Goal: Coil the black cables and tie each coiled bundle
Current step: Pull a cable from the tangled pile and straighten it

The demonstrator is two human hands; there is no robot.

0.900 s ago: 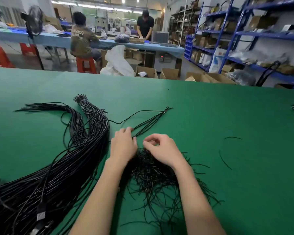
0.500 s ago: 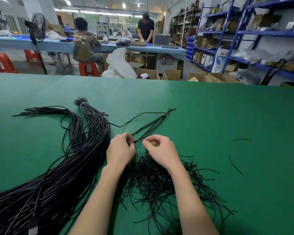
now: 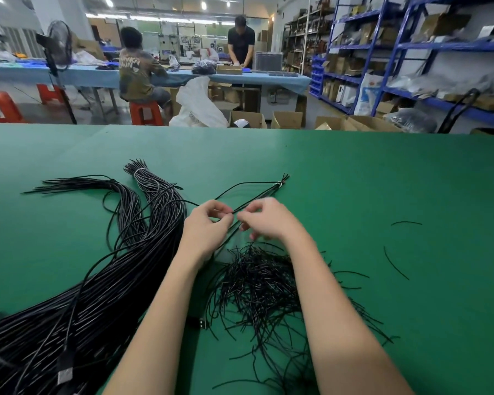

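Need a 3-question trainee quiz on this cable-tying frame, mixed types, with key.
1. True or false: both hands pinch thin black strands above the pile of short ties.
2. The big cable bundle lies on which side of the left hand? A) left B) right
3. Fill in: the table surface is ____.

Key: 1 true, the right hand pinches too. 2 A. 3 green.

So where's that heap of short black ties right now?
The heap of short black ties lies on the green table, near centre, below the hands and between the forearms, right of the long black cables.
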